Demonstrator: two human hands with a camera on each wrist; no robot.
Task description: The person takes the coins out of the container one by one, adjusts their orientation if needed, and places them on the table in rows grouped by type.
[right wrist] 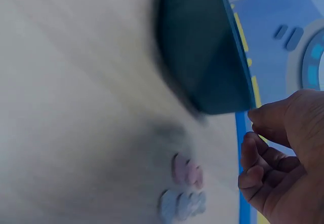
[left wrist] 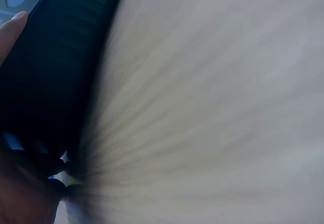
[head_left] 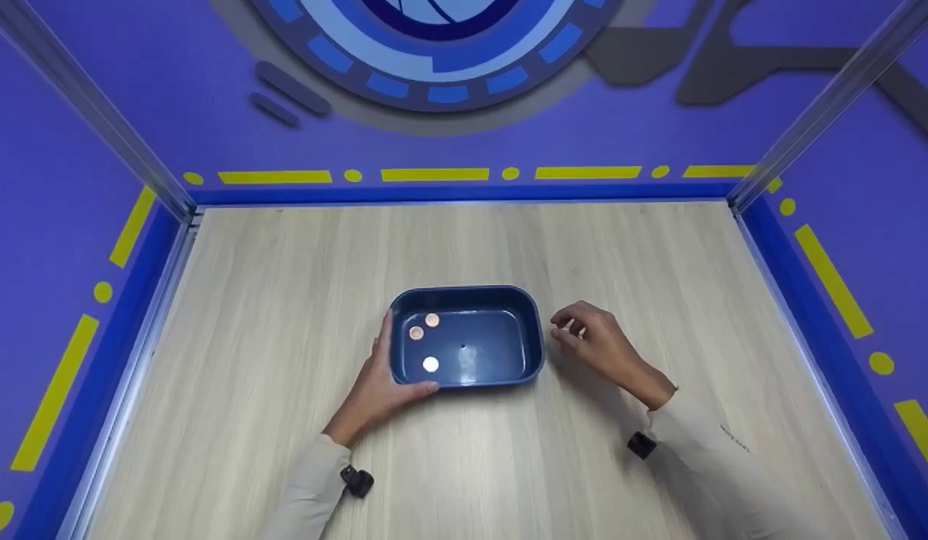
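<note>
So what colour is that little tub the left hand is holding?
Dark blue tub, clearest in the head view, left hand at its side.

Left hand (left wrist: pixel 15 26) holds the dark tray (left wrist: pixel 55 67) on the wooden table (left wrist: pixel 212 107).
</note>
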